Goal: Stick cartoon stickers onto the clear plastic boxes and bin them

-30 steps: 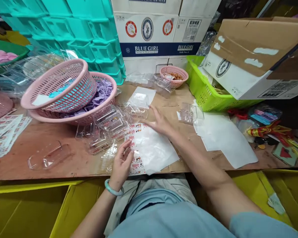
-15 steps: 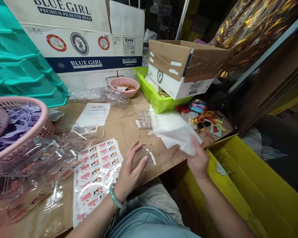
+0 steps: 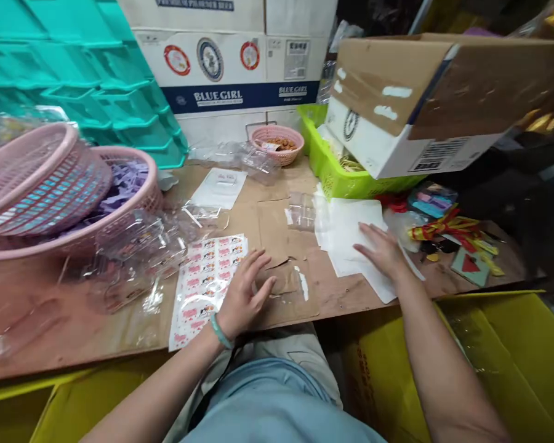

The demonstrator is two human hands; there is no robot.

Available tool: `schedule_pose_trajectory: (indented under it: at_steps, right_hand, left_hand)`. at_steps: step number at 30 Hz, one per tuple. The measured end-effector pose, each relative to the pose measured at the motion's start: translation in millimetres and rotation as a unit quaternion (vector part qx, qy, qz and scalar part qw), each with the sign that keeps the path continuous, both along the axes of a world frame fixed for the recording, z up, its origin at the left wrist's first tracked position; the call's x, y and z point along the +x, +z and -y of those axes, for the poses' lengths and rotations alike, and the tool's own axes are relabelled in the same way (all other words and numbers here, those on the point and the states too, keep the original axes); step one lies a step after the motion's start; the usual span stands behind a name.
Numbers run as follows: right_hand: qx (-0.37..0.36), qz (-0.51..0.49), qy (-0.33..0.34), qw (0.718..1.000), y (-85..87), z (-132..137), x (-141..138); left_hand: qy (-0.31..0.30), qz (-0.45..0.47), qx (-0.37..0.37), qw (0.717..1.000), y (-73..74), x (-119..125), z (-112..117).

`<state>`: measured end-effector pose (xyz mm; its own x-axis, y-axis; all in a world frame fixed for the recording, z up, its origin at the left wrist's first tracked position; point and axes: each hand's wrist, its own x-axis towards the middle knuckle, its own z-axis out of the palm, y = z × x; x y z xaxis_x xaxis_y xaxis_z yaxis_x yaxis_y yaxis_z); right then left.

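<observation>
My left hand [image 3: 245,294] lies flat with fingers spread on the wooden table [image 3: 332,289], at the right edge of a sticker sheet [image 3: 208,278] printed with small red and white labels. My right hand [image 3: 382,249] rests open, palm down, on a stack of white paper sheets [image 3: 346,231] to the right. A clear plastic clamshell [image 3: 301,210] sits just left of those sheets. Left of the sticker sheet lies a heap of clear plastic clamshell cases [image 3: 143,246]. Neither hand grips anything.
Two pink baskets [image 3: 41,178], one with purple pieces, stand at the left. Teal crates [image 3: 96,92] and beer cartons [image 3: 231,67] line the back. A small pink basket [image 3: 277,136], a green basket [image 3: 351,178] under a cardboard box [image 3: 425,98], coloured trinkets [image 3: 447,227] and yellow bins [image 3: 503,363] are nearby.
My right hand carried the white paper off the sticker sheet and laid it on the paper stack at the right. My left hand stays by the sticker sheet. The view swung right, then back.
</observation>
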<state>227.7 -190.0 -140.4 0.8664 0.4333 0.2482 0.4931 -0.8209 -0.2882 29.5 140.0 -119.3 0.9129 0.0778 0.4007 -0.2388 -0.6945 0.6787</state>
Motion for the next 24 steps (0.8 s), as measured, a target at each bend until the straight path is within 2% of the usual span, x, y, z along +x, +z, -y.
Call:
schedule_pose_trajectory:
  at_steps: [3, 6, 8, 9, 10, 11, 12, 13, 14, 16, 18, 21, 24]
  right_hand:
    - [0.080, 0.094, -0.040, 0.992, 6.3, -6.8, -0.4]
    - [0.118, 0.176, -0.064, 0.975, 12.0, -42.5, -31.5]
    - [0.148, 0.161, 0.010, 0.976, 14.9, -85.9, -72.6]
    - [0.164, 0.120, 0.088, 0.975, 15.6, -111.9, -97.4]
    - [0.160, 0.060, 0.192, 0.966, 15.4, -139.3, -123.4]
    - [0.146, 0.003, 0.290, 0.946, 14.3, -166.9, -148.6]
    - [0.146, -0.030, 0.357, 0.922, 12.1, -193.8, -171.5]
    - [0.136, -0.066, 0.397, 0.905, 9.1, -218.8, -190.8]
    - [0.142, -0.086, 0.409, 0.897, 5.5, -241.2, -205.6]
    - [0.134, -0.110, 0.402, 0.899, -2.2, -275.7, -221.6]
    - [0.111, -0.113, 0.391, 0.907, -8.4, -294.4, -224.2]
    - [0.091, -0.097, 0.402, 0.906, -12.5, -297.5, -220.2]
    - [0.091, -0.068, 0.413, 0.903, -13.0, -285.8, -220.2]
  left_hand:
    - [0.107, 0.003, 0.077, 0.991, -10.8, -61.7, -44.0]
    - [0.235, -0.028, 0.093, 0.967, -22.4, -121.7, -70.3]
    - [0.296, -0.064, 0.042, 0.952, -27.0, -149.7, -74.8]
    - [0.313, -0.080, 0.007, 0.947, -28.0, -158.7, -74.5]
    - [0.321, -0.090, -0.024, 0.942, -28.3, -164.5, -73.4]
    - [0.324, -0.096, -0.046, 0.940, -28.0, -167.7, -72.4]
    - [0.323, -0.100, -0.060, 0.939, -27.2, -168.9, -71.8]
    - [0.321, -0.102, -0.066, 0.939, -26.0, -168.9, -71.8]
    - [0.317, -0.103, -0.071, 0.940, -24.5, -168.4, -72.5]
    - [0.314, -0.112, -0.097, 0.938, -20.9, -167.5, -75.3]
    - [0.313, -0.135, -0.181, 0.922, -17.2, -167.5, -78.6]
    - [0.287, -0.180, -0.355, 0.871, -11.5, -167.0, -82.0]
    - [0.265, -0.201, -0.448, 0.830, -5.8, -164.1, -83.1]
